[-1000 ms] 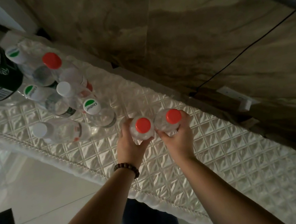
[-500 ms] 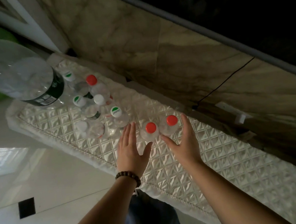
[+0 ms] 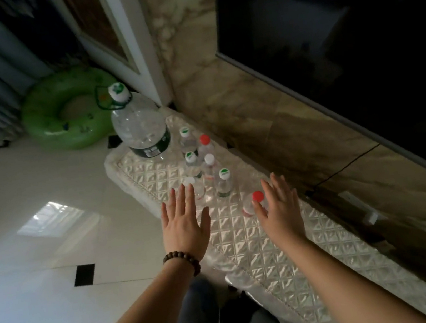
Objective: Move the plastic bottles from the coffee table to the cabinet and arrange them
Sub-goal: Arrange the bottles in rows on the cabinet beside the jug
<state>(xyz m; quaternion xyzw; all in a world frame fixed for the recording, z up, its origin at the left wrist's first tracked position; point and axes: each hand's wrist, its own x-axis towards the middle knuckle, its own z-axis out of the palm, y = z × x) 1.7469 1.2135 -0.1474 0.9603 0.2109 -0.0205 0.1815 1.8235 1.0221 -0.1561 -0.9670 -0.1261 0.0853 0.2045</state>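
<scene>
Both hands spread flat-fingered over clear plastic bottles on quilted satin cloth.

The room is lying dim, with the far and right parts sinking into near black around the dark screen. Soft daylight is coming from the left: a bright window patch is glaring on the glossy floor, and the floor around it is washing out pale. The quilted cover on the counter is catching small highlights along its ridges. The hands are showing evenly lit, without hard shadows. Clear bottles are blending into the cover, their outlines hard to make out. Wide-angle distortion is bending straight lines and tilting the scene toward the edges. Fine detail is looking soft and slightly smeared, especially in the near corners.
</scene>
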